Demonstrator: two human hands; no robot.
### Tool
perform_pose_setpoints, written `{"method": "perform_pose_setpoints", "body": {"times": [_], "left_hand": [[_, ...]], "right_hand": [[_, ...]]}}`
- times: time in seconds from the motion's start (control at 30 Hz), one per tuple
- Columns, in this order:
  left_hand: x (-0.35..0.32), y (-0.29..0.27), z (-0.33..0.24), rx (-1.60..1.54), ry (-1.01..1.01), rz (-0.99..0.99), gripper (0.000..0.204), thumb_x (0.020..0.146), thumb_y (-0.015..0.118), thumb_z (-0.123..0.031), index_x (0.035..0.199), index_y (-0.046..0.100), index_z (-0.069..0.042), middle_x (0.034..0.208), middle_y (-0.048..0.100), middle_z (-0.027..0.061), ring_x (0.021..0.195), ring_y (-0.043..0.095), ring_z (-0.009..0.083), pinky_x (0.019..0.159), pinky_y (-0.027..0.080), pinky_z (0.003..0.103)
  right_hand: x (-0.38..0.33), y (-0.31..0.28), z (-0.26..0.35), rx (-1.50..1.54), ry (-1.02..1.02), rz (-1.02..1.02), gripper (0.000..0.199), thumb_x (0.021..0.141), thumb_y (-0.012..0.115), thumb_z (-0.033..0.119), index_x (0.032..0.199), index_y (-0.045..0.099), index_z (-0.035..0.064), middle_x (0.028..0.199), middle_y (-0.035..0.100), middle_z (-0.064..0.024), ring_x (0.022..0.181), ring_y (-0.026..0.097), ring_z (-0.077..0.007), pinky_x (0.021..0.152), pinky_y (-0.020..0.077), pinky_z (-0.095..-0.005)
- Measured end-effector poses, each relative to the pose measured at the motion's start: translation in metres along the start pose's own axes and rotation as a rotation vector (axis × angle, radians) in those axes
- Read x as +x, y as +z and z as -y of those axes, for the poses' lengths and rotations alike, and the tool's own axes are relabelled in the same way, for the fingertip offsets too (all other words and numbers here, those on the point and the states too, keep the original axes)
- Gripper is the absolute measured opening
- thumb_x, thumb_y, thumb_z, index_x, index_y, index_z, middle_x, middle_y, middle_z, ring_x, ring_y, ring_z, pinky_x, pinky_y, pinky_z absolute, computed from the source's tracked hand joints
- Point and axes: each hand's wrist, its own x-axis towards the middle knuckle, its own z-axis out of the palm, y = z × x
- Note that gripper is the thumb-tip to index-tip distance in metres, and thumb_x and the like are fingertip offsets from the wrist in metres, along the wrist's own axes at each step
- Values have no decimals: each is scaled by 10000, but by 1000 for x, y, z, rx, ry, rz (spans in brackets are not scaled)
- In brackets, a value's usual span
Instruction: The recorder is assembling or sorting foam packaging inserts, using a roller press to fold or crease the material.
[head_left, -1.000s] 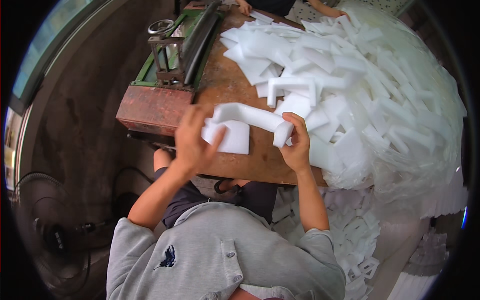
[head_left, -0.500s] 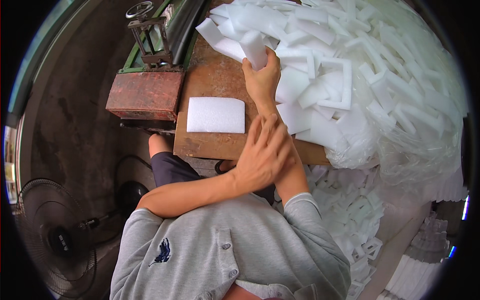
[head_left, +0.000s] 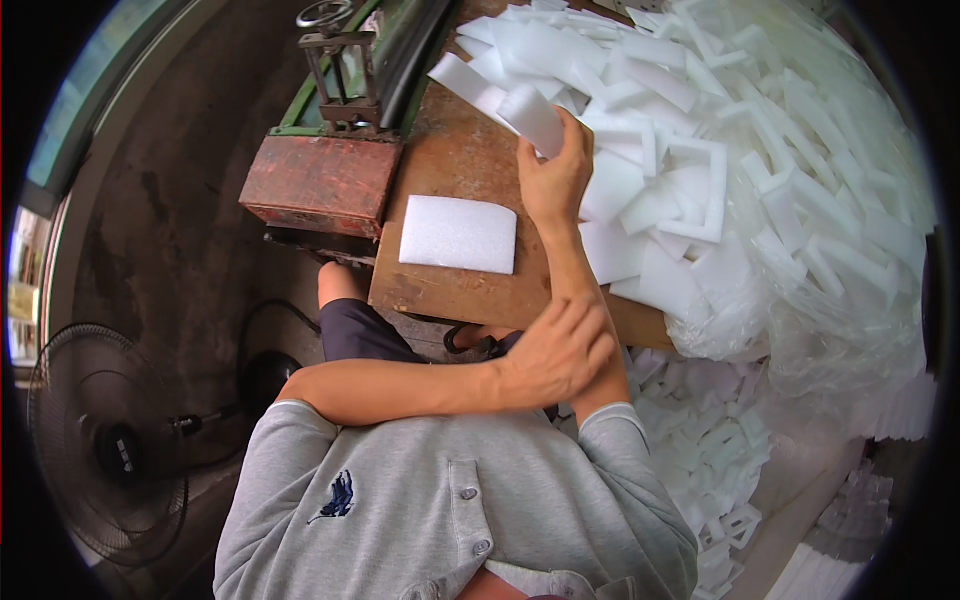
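Observation:
My right hand reaches over the wooden table, its fingers and thumb closed round the lower end of a thick white foam piece. That piece stands tilted against another white foam strip at the edge of the pile. Across my body comes my left arm, and my left hand lies on my right forearm with its fingers curled in; I see nothing in them. A flat rectangular white foam sheet lies by itself near the table's front edge, left of my right forearm.
A large heap of white foam frames and strips, partly in clear plastic, covers the table's right side. More foam offcuts lie below. Left of the wooden table stands a machine with a red block and handwheel. A fan stands lower left.
My left hand has slid down my right forearm toward the elbow, and its spread fingers have curled. My right hand still holds the foam piece. The whole view has shifted slightly.

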Motion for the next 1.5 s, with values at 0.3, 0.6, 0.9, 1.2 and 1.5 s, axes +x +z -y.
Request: {"method": "perform_pose_setpoints", "body": {"times": [0.3,0.6,0.9,1.2,1.5], "left_hand": [[-20,-98,102,398,-552,-353,359,827,802,-223,1069,648,-8,1094,601,221,933,605,422,822,516,502],[-117,-141,137,-193,-1045,100,380,957,683,-254,1138,643,77,940,629,201,874,638,381,784,504,465],[-211,-218,226,105,-1229,-488,291,976,719,-168,1164,721,53,842,630,40,753,541,92,679,474,288],[-205,-281,453,447,-1266,-213,389,908,713,-366,1003,748,11,774,699,181,713,681,230,710,537,405],[-169,-236,552,292,-1204,-108,391,928,679,-375,1045,760,-11,786,707,163,748,703,240,721,542,412]], "right_hand": [[-36,-56,-7,174,-375,311,499,780,815,-82,1228,678,92,1428,527,-212,1246,617,-387,1037,556,-457],[-86,-59,6,384,-565,552,523,772,866,-17,1235,677,135,1386,546,-261,1172,674,-387,882,646,-417],[-82,-18,-18,238,-260,739,857,814,883,158,1550,455,60,1565,425,-208,1377,523,-390,1115,497,-468],[-64,6,-26,115,-219,842,698,840,861,163,1459,565,35,1472,521,-184,1320,572,-376,1083,515,-441],[-5,47,-38,60,-16,810,536,894,805,134,1372,614,-17,1324,624,-176,1176,653,-323,983,550,-413]]}}
